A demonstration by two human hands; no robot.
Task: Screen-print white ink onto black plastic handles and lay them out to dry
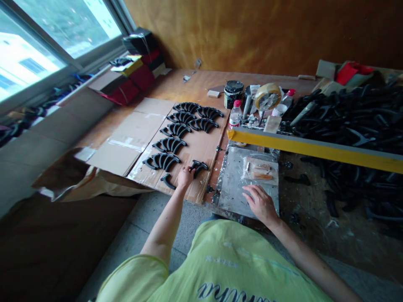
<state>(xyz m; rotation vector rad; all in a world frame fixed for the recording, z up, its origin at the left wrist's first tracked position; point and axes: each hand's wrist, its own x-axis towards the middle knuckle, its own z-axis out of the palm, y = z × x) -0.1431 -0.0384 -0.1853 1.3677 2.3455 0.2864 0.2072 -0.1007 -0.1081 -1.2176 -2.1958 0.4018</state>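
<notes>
My left hand [185,177] reaches over the cardboard sheet [201,147], its fingers closed at the near end of a curved black part [200,167]. Another curved black part [168,181] lies just left of that hand. Beyond it, similar parts lie nested in several rows, such as the nearest row [161,161]. My right hand [260,203] hovers at the grey metal plate [231,180], fingers apart and holding nothing I can see. Close to its fingertips, a clear plastic piece with small orange-brown items [261,171] rests on the plate.
A yellow-and-grey bar [315,147] crosses above the bench on the right. Behind it stand a black tub [233,94], a red-capped bottle [235,114] and a tape roll [268,97]. A large heap of black parts [352,121] fills the right side. Boxes [126,86] sit by the window.
</notes>
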